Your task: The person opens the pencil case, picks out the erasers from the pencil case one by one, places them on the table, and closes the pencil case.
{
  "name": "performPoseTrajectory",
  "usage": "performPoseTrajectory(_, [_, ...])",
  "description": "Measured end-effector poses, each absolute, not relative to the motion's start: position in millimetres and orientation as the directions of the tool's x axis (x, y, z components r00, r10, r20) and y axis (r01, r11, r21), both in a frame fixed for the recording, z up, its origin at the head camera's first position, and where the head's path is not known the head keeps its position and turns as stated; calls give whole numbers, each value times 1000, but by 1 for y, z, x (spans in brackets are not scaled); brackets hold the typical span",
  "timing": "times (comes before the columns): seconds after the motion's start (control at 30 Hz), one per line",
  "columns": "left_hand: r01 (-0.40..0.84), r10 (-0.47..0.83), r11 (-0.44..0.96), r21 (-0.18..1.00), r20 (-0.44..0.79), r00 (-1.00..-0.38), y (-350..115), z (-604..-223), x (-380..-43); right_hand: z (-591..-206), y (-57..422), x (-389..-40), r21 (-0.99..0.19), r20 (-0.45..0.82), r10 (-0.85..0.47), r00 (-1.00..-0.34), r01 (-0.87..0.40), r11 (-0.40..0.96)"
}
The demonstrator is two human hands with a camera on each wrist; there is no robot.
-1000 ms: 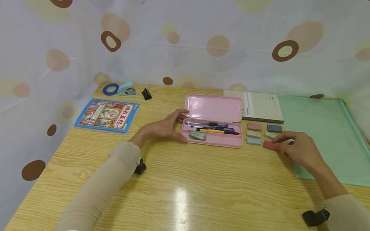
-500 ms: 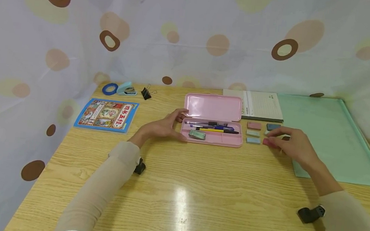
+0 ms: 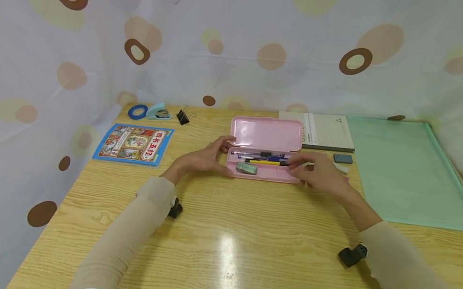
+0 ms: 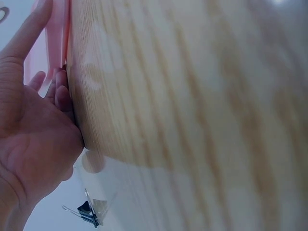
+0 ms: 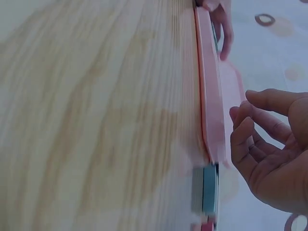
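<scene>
A pink pencil case [image 3: 266, 134] lies open, its lid tipped back. Inside are several pens [image 3: 259, 159] and a green-grey eraser [image 3: 247, 168] in the front left compartment. My left hand [image 3: 204, 158] grips the case's left end, thumb at the front edge, fingers by the hinge side. Over the case's right end hovers my right hand [image 3: 319, 172], fingers loosely bent, with nothing visible between them in the right wrist view. A light blue eraser [image 5: 209, 187] stands below that hand in the right wrist view; in the head view the hand hides it.
Right of the case lie a dark blue eraser [image 3: 342, 158], a white eraser [image 3: 341, 168] and a partly covered red eraser [image 3: 346, 178]. Behind are a notebook [image 3: 330, 131] and green mat [image 3: 414, 178]. A booklet [image 3: 134, 143], tape roll [image 3: 137, 111], stapler [image 3: 159, 112] and binder clip [image 3: 183, 117] lie left.
My right hand has left the red eraser and moved left to the right end of the pencil case. The red eraser stays on the table. My left hand keeps its place.
</scene>
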State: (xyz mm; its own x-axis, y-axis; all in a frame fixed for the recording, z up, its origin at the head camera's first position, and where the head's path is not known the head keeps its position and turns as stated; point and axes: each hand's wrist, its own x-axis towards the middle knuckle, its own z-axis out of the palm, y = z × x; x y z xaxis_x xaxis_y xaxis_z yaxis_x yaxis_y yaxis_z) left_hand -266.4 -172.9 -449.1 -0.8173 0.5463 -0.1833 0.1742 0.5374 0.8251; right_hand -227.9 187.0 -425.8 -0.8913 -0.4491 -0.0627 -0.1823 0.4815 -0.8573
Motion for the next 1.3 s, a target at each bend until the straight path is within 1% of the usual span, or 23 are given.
performPoseTrajectory(0.27, [176,547,535,826,-181,-817,-174,-449,-267,-426,140,-228,-804,-14,-498,-867,-287,521])
performPoseTrajectory(0.43, [174,546,531,829,-178,-819,-174,-448,-267,-430,117,-230,-778,26,-481,-876,-320,541])
performPoseTrajectory(0.7, [169,543,528,832,-178,-821,-174,-448,-267,-429,95,-231,-719,-4,-430,-903,-296,629])
performPoseTrajectory(0.93, [171,551,512,842,-169,-818,-174,-450,-268,-429,88,-231,-664,-5,-402,-916,-298,686])
performPoseTrajectory(1.1, [171,548,517,839,-172,-818,-174,-451,-268,-430,87,-229,-662,43,-396,-917,-323,677])
performPoseTrajectory(1.3, [168,546,522,836,-176,-819,-173,-452,-268,-431,91,-227,-731,95,-422,-902,-351,585])
